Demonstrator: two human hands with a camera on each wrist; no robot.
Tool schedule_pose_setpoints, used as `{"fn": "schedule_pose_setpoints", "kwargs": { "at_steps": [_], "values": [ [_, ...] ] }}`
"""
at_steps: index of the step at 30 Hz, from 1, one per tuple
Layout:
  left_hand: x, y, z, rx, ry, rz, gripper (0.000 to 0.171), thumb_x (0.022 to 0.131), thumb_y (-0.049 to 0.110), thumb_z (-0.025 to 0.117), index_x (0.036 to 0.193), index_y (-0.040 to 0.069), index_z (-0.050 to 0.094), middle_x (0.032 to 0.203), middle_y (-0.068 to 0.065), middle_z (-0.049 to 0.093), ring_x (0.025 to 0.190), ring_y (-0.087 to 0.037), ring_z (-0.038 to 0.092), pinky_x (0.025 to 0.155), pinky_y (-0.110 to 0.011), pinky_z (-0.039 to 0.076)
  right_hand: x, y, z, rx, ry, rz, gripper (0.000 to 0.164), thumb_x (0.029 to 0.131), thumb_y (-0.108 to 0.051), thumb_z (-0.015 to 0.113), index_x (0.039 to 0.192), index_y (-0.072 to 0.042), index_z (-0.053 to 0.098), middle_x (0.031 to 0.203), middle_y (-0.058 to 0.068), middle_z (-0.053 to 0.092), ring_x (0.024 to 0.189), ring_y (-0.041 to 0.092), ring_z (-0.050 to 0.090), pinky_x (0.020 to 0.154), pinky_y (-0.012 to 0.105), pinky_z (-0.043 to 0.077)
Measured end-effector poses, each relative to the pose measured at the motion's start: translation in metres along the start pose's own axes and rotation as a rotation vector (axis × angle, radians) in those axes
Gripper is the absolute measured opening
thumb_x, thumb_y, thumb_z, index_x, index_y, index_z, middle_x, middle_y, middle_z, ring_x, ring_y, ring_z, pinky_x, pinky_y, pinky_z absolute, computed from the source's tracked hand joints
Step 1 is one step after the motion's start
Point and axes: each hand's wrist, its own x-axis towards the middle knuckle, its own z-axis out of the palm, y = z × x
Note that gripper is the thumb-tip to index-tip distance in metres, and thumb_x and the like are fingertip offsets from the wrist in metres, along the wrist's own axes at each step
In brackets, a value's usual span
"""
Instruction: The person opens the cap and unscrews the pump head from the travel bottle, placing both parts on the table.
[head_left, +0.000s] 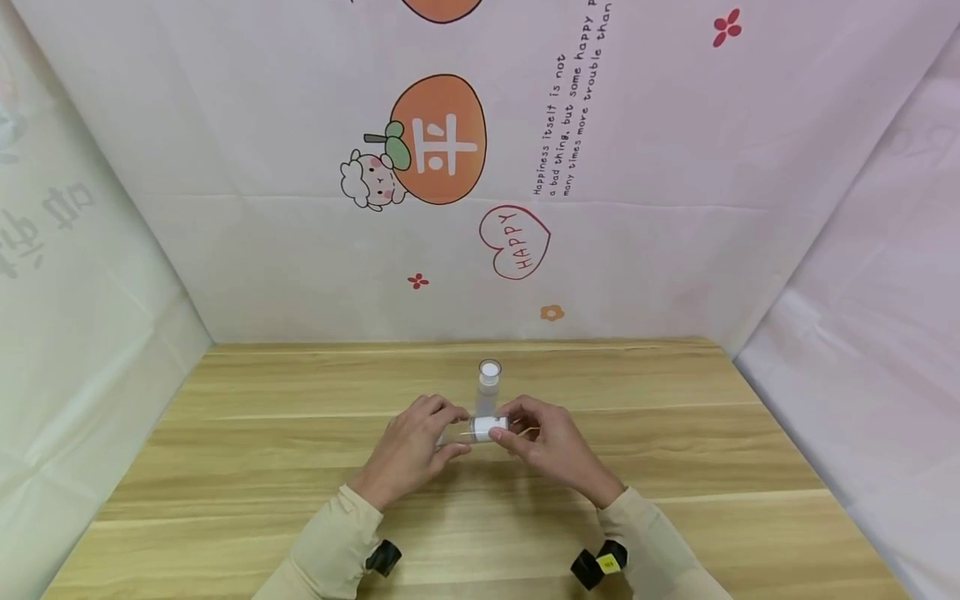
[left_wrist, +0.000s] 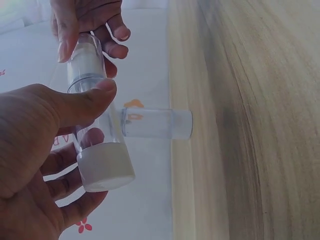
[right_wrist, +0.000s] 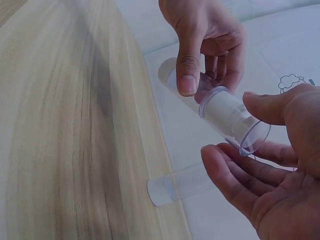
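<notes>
A clear cylindrical pump bottle with a white base lies roughly level between both hands. The left hand grips its clear body, thumb on one side and fingers curled round the other. At the opposite end, the right hand holds the clear cap over the white pump part, thumb on one side and curled fingers on the other. Just behind the hands, a second clear bottle stands upright on the table; its white base shows in the left wrist view.
The wood-grain table reaches back to a printed white cloth. More pale cloth hangs along the left and right sides. Black straps with small devices sit on both wrists.
</notes>
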Motion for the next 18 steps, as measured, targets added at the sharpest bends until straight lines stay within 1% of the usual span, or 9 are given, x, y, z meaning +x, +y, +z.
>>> {"fn": "schedule_pose_setpoints", "kwargs": {
  "at_steps": [5,10,13,18],
  "values": [
    [-0.0002,-0.0010,0.0005,0.002,0.012,0.004,0.038,0.080,0.027,0.088,0.111,0.010,0.073,0.103,-0.001,0.067,0.089,-0.015,0.059,0.068,-0.032,0.051,0.0015,-0.0020,-0.0007,0.019,-0.006,-0.008,0.021,0.094,-0.024,0.075,0.109,-0.009,0.070,0.095,0.001,0.069,0.085,0.020,0.066,0.071,0.030,0.058],
    [0.0016,-0.0019,-0.0001,0.018,0.022,0.011,0.038,0.080,0.028,0.088,0.111,0.011,0.073,0.103,-0.001,0.068,0.088,-0.015,0.059,0.067,-0.031,0.051,0.0020,-0.0034,-0.0001,0.045,0.003,-0.040,0.022,0.094,-0.015,0.074,0.115,-0.008,0.071,0.101,0.003,0.071,0.089,0.021,0.067,0.074,0.032,0.059],
    [0.0023,-0.0024,-0.0006,0.029,0.024,0.012,0.038,0.079,0.028,0.088,0.110,0.011,0.073,0.101,0.000,0.067,0.087,-0.015,0.059,0.066,-0.031,0.051,0.0018,-0.0035,0.0005,0.046,0.009,-0.053,0.024,0.093,-0.012,0.075,0.117,-0.006,0.071,0.103,0.004,0.071,0.089,0.021,0.067,0.074,0.034,0.059],
    [0.0028,-0.0022,-0.0008,0.057,0.026,0.022,0.038,0.078,0.030,0.089,0.110,0.013,0.074,0.096,0.000,0.066,0.080,-0.013,0.055,0.059,-0.026,0.046,0.0021,-0.0032,0.0013,0.027,0.021,-0.075,0.023,0.092,-0.008,0.076,0.114,-0.006,0.073,0.101,0.003,0.072,0.084,0.019,0.067,0.073,0.038,0.059]
  ]
}}
